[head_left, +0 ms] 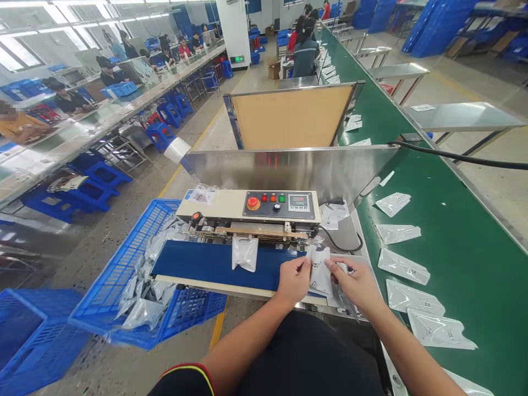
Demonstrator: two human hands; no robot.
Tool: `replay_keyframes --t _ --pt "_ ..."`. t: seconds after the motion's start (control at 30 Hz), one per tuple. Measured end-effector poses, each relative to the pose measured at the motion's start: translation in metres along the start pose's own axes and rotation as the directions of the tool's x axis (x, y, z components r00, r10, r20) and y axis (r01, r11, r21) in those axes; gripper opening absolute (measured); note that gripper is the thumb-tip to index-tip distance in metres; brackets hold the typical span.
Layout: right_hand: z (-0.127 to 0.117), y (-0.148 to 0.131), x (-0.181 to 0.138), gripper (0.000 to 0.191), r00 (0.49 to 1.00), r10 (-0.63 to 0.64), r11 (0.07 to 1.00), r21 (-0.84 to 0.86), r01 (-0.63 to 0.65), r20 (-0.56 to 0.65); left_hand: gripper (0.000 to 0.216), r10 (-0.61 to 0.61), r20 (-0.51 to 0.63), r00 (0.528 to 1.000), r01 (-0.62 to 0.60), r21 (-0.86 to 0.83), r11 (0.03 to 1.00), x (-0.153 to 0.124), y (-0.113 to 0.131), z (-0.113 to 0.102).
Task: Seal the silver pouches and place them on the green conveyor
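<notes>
A white plastic pouch [320,270] with dark print is held upright at the right end of the sealing machine [231,202]. My left hand [293,279] pinches its left edge between thumb and fingers. On its right edge, my right hand [355,281] pinches with thumb and forefinger; something clear and plastic hangs below that palm, partly hidden. Another pouch [245,254] hangs from the machine's sealing band, over the blue belt [198,265]. The machine's panel [279,205] carries a red knob, several buttons and a small display.
On my right a green conveyor [466,264] carries several white pouches [414,297]. A blue basket [111,275] heaped with pouches stands at the belt's left end, beside another blue crate [37,335]. A metal partition [289,168] rises behind the machine. Other people sit at benches farther off.
</notes>
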State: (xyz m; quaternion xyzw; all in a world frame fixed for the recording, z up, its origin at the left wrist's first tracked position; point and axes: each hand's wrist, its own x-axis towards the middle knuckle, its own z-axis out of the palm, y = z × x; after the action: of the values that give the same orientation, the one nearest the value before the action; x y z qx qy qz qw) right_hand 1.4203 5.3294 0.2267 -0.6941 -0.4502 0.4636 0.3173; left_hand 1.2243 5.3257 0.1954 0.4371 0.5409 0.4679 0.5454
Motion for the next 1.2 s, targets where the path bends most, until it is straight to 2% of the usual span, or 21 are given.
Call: replay_keyframes --t 0.1,0.17,0.3,0.4,0.5,0.57,0.63,0.67,0.7,0.73,0.77,0.8,0.83,0.87,0.9,0.97,1.07,1.1,1.2 --pt "-0.007 0.015 0.017 0.051 0.988 0.093 0.996 0.015 -0.092 -0.122 0.050 -0.240 -0.113 0.964 0.227 -0.116 0.967 0.017 -0.012 0.020" --pt "-0.011 0.018 0.032 0.040 0.980 0.167 0.984 0.080 -0.159 -0.111 0.043 -0.387 -0.122 0.914 0.358 -0.205 0.911 0.033 -0.020 0.031" --pt "-0.004 0.004 0.055 0.030 0.975 0.221 0.972 0.087 -0.218 -0.026 0.039 -0.452 -0.145 0.880 0.407 -0.260 0.876 0.057 -0.027 0.033" --pt "0.010 -0.010 0.060 0.031 0.977 0.211 0.976 0.056 -0.212 0.027 0.043 -0.452 -0.154 0.879 0.397 -0.292 0.870 0.059 -0.028 0.016" --pt "0.017 -0.014 0.052 0.030 0.980 0.187 0.981 0.040 -0.191 0.074 0.045 -0.397 -0.186 0.899 0.330 -0.309 0.892 0.044 -0.026 -0.013" --pt "0.016 -0.012 0.040 0.034 0.984 0.167 0.982 0.083 -0.171 0.060 0.043 -0.289 -0.331 0.898 0.198 -0.282 0.939 0.025 -0.023 -0.032" --pt "0.013 -0.011 0.025 0.041 0.989 0.142 0.971 0.188 -0.147 0.039 0.044 -0.145 -0.487 0.861 0.053 -0.197 0.979 0.003 -0.019 -0.044" --pt "0.012 -0.012 0.018 0.043 0.991 0.126 0.958 0.253 -0.134 0.046 0.045 -0.092 -0.499 0.862 0.014 -0.159 0.987 -0.007 -0.017 -0.046" --pt "0.013 -0.015 0.011 0.043 0.992 0.103 0.941 0.317 -0.122 0.076 0.046 -0.066 -0.448 0.892 0.001 -0.144 0.990 -0.016 -0.015 -0.045" --pt "0.014 -0.019 0.005 0.043 0.990 0.070 0.921 0.374 -0.110 0.120 0.047 -0.065 -0.325 0.943 0.015 -0.154 0.988 -0.023 -0.013 -0.040" --pt "0.017 -0.024 0.000 0.041 0.986 0.029 0.905 0.415 -0.096 0.166 0.050 -0.076 -0.155 0.985 0.047 -0.180 0.983 -0.028 -0.010 -0.034" --pt "0.021 -0.031 -0.004 0.039 0.978 -0.023 0.898 0.435 -0.071 0.205 0.053 -0.086 0.023 0.996 0.089 -0.208 0.974 -0.030 -0.008 -0.026" --pt "0.025 -0.036 -0.006 0.039 0.970 -0.077 0.902 0.431 -0.031 0.230 0.057 -0.085 0.177 0.981 0.125 -0.231 0.965 -0.031 -0.006 -0.018" --pt "0.028 -0.041 -0.007 0.040 0.964 -0.125 0.914 0.404 0.021 0.234 0.061 -0.076 0.284 0.956 0.150 -0.250 0.957 -0.030 -0.003 -0.010" --pt "0.031 -0.043 -0.007 0.042 0.963 -0.161 0.929 0.364 0.073 0.216 0.064 -0.066 0.344 0.937 0.165 -0.268 0.949 -0.029 -0.001 -0.003" --pt "0.033 -0.041 -0.005 0.054 0.977 -0.188 0.946 0.284 0.153 0.100 0.067 -0.061 0.369 0.927 0.184 -0.308 0.933 -0.026 0.004 0.005" --pt "0.028 -0.023 -0.005 0.075 0.979 -0.155 0.951 0.247 0.185 -0.134 0.066 -0.075 0.307 0.949 0.187 -0.352 0.917 -0.025 0.009 0.009" --pt "0.025 -0.016 -0.008 0.076 0.977 -0.146 0.955 0.235 0.180 -0.155 0.065 -0.068 0.266 0.961 0.161 -0.345 0.925 -0.025 0.010 0.009" --pt "0.019 -0.001 -0.020 0.073 0.988 -0.137 0.978 0.152 0.146 -0.070 0.067 -0.047 0.168 0.985 0.096 -0.298 0.950 -0.025 0.008 0.011"
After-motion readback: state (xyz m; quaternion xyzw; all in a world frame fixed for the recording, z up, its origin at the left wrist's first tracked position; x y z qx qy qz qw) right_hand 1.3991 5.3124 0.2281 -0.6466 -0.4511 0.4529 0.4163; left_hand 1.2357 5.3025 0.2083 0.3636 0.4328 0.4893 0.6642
